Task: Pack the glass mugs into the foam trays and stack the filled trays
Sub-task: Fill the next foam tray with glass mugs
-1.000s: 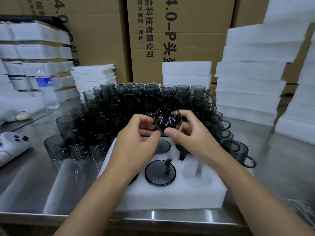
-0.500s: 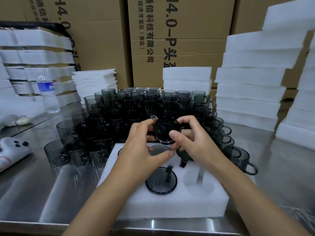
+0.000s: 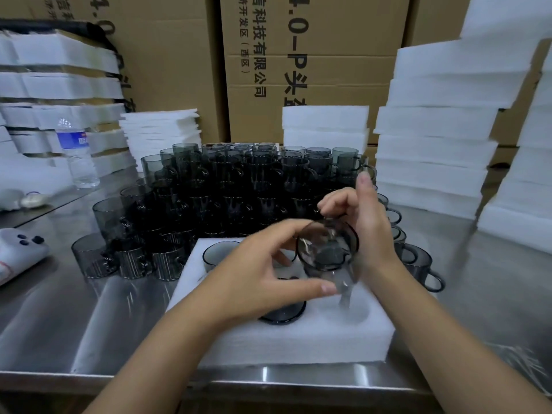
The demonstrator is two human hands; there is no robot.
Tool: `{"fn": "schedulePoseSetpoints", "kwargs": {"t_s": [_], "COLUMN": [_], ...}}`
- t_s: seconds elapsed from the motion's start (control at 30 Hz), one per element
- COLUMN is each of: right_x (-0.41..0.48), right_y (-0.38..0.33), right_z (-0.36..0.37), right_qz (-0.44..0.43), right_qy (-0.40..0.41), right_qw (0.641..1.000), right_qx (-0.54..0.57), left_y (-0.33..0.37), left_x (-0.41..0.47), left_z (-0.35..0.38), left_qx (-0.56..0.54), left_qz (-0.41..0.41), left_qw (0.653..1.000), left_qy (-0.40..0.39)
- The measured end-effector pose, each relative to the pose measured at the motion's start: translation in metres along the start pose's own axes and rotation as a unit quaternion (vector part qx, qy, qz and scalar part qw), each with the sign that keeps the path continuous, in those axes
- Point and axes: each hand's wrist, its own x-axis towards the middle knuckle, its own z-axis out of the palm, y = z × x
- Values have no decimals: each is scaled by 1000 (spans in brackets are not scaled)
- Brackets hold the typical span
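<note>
Near edge of steel surface (image 3: 59,324): white foam tray (image 3: 268,345), some pockets filled. Just above it, smoky grey glass mug (image 3: 327,249) tilted, mouth toward camera, gripped between left hand (image 3: 254,279) and right hand (image 3: 369,225), forefinger raised. Risks: handle misses its slot and the mug jams; a slip strikes the crowded loose mugs (image 3: 239,186) beyond.

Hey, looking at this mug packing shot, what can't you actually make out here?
Head view only:
1. Pockets of the foam tray beneath the left hand: hidden by it.
2. Handle of the held mug: motion blur.
3. Label text on the water bottle: too small.
4. The white device: cut off by left edge.
</note>
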Motion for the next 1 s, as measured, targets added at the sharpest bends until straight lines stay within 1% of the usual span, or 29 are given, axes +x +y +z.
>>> {"fn": "schedulePoseSetpoints", "kwargs": {"t_s": [0.07, 0.13, 0.2, 0.27, 0.37, 0.47, 0.6, 0.7, 0.83, 1.0], "right_x": [3, 3, 2, 2, 2, 1, -1, -3, -4, 0], "right_y": [0, 0, -1, -2, -4, -6, -8, -5, -6, -9], "right_z": [0, 0, -1, -2, -1, -1, -3, -4, -6, -15], "right_qz": [15, 22, 21, 24, 41, 53, 21, 18, 45, 46], "right_qy": [23, 29, 28, 25, 4, -48, -92, -139, -196, -242], "right_qw": [999, 999, 999, 999, 999, 997, 994, 986, 974, 961], "right_qx": [18, 7, -3, 2, 16, 11, -48, -91, -101, -127], "left_y": [0, -2, -3, -4, -5, -4, 0, 0, 3, 3], "left_x": [0, 1, 0, 0, 0, -1, 0, 0, -1, -1], "left_z": [1, 2, 1, 1, 2, 1, 1, 2, 2, 2], "left_qx": [-5, -24, -35, -40, -35, -33, -11, 5, 11, 27], "left_qz": [0, -11, -20, -29, -33, -46, -43, -41, -37, -56], "left_qw": [998, 994, 990, 988, 989, 990, 989, 990, 993, 995], "left_qy": [-58, -103, -132, -144, -137, -132, -141, -137, -110, -80]}}
